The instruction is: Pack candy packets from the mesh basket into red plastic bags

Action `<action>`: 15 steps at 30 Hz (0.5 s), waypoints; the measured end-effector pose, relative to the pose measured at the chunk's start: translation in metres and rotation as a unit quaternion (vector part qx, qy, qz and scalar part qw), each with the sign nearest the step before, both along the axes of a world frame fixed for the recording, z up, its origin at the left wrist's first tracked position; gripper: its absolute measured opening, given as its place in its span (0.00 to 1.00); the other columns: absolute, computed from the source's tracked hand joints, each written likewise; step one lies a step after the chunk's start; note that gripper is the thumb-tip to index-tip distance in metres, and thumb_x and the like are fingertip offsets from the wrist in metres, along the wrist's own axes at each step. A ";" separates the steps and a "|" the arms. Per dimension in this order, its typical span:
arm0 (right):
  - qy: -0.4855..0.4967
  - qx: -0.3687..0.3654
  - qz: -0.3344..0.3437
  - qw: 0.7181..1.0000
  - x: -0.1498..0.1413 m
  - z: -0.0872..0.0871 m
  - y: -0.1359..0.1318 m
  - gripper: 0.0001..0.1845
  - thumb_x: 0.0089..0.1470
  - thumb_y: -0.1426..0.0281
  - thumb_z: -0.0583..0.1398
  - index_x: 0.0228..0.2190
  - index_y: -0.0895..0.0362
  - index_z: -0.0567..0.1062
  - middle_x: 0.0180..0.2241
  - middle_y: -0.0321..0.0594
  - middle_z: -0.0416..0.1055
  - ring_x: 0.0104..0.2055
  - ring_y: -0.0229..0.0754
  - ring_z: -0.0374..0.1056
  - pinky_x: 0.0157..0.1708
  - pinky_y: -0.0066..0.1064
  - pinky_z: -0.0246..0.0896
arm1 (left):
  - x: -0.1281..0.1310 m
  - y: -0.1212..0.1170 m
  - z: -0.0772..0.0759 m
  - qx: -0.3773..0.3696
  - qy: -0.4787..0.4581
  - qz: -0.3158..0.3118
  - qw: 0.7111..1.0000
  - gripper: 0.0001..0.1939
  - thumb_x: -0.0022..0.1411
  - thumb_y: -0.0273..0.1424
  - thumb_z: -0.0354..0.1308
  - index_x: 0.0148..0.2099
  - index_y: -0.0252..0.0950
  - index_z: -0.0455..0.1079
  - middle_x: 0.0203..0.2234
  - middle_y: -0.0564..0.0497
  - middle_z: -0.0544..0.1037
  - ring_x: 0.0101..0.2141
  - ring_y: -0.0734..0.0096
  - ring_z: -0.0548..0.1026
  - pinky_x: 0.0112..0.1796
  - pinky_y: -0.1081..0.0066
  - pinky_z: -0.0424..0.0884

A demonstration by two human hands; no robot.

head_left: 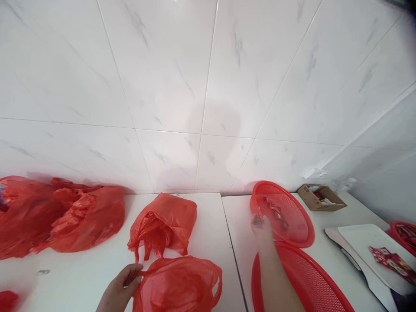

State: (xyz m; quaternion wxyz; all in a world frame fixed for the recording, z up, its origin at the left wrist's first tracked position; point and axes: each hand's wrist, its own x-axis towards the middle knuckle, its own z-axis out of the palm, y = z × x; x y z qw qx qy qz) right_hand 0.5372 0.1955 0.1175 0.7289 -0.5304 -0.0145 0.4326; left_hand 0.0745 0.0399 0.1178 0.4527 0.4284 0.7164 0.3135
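My left hand (121, 286) pinches a handle of a red plastic bag (177, 284) that lies at the front of the white table. Just behind it is a second red plastic bag (173, 216), its gathered mouth facing me. My right hand (262, 223) reaches to the left rim of a red mesh basket (299, 216). Its fingers look closed around something small and patterned, too blurred to name. Inside that basket lie several small red packets (276, 210). My forearm crosses a nearer red basket (312, 277) and covers part of it.
Filled red bags (87, 221) stand against the wall at left. At right are a small cardboard box (307, 199), a scale (360, 264) with a white tray (354, 234) bearing red packets, and another red basket (394, 227). A seam divides the tabletops.
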 end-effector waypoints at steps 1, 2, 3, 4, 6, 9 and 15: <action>0.030 -0.003 0.003 1.000 -0.010 -0.004 -0.001 0.15 0.58 0.64 0.57 0.45 0.58 0.69 0.43 0.41 0.69 0.38 0.39 0.69 0.36 0.35 0.69 | 0.001 0.000 0.001 0.001 0.002 -0.005 1.000 0.17 0.46 0.42 0.57 0.38 0.40 0.71 0.33 0.51 0.80 0.36 0.60 0.77 0.35 0.68 0.74; 0.055 -0.007 0.009 0.998 -0.020 -0.007 -0.002 0.14 0.58 0.64 0.57 0.44 0.59 0.69 0.41 0.41 0.70 0.36 0.38 0.69 0.34 0.33 0.69 | 0.001 0.000 0.003 0.003 0.002 -0.008 1.000 0.17 0.46 0.42 0.57 0.39 0.40 0.71 0.34 0.51 0.80 0.36 0.60 0.77 0.36 0.68 0.74; 0.076 -0.009 0.018 0.997 -0.032 -0.011 -0.005 0.13 0.59 0.65 0.57 0.43 0.60 0.70 0.39 0.40 0.70 0.34 0.36 0.68 0.32 0.31 0.68 | 0.001 0.000 0.003 0.003 0.000 -0.010 1.000 0.18 0.46 0.42 0.57 0.39 0.40 0.71 0.34 0.51 0.80 0.36 0.61 0.77 0.36 0.69 0.74; 0.096 -0.007 0.027 0.995 -0.044 -0.014 -0.009 0.12 0.59 0.65 0.57 0.41 0.60 0.70 0.37 0.38 0.70 0.32 0.35 0.68 0.30 0.30 0.68 | 0.002 0.000 0.004 0.003 -0.002 -0.011 1.000 0.18 0.46 0.43 0.57 0.39 0.40 0.71 0.34 0.51 0.80 0.36 0.61 0.77 0.36 0.69 0.74; 0.128 -0.003 0.049 0.990 -0.070 -0.019 -0.020 0.10 0.59 0.66 0.57 0.39 0.61 0.71 0.34 0.37 0.70 0.30 0.33 0.67 0.27 0.27 0.66 | 0.002 -0.001 0.005 0.002 -0.005 -0.012 1.000 0.19 0.45 0.43 0.57 0.39 0.40 0.71 0.34 0.51 0.80 0.36 0.60 0.77 0.36 0.69 0.74; 0.165 -0.001 0.088 0.982 -0.106 -0.026 -0.042 0.08 0.58 0.68 0.57 0.33 0.61 0.71 0.29 0.35 0.70 0.27 0.32 0.67 0.24 0.23 0.65 | 0.002 -0.005 0.006 0.000 -0.004 -0.012 1.000 0.20 0.44 0.44 0.56 0.38 0.40 0.71 0.34 0.51 0.80 0.36 0.59 0.78 0.36 0.67 0.74; 0.204 -0.024 0.193 0.959 -0.165 -0.027 -0.113 0.10 0.51 0.65 0.63 0.32 0.59 0.74 0.31 0.38 0.74 0.27 0.32 0.69 0.24 0.22 0.65 | 0.000 -0.016 0.010 0.000 0.001 -0.025 1.000 0.20 0.44 0.43 0.55 0.39 0.40 0.71 0.35 0.50 0.80 0.38 0.59 0.77 0.39 0.67 0.73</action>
